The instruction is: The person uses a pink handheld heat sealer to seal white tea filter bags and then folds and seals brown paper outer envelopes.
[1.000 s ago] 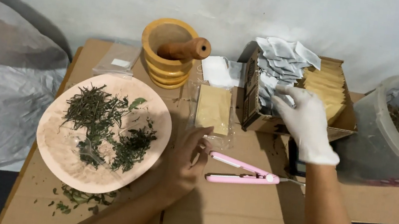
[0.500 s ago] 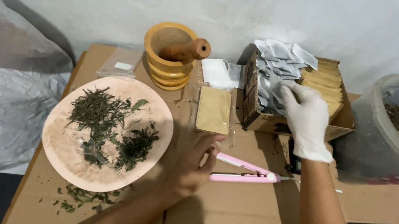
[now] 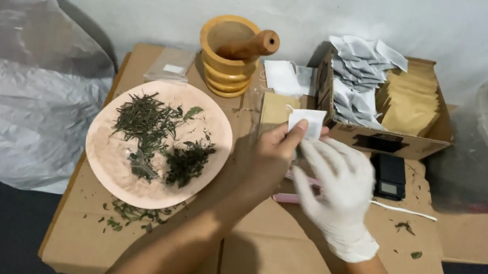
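1. Our cardboard tabletop (image 3: 121, 245) carried the pink plate (image 3: 106, 164) of dried herbs (image 3: 161, 140), unmoved since a second earlier.
2. The open box (image 3: 414, 144) of sachets stood behind.
3. Our gloved right hand (image 3: 336, 190) had left that box and met our bare left hand (image 3: 272, 158).
4. Both now pinched one small white filter bag (image 3: 308, 123), raised above the pink sealer (image 3: 287, 197), which our left hand had released.

A brown box (image 3: 405, 143) stood far right, holding white sachets (image 3: 355, 76) and tan envelopes (image 3: 410, 104). A clear bag (image 3: 169, 64) with a white label lay far left. A black scale's grey screen (image 3: 389, 188) sat near the box.
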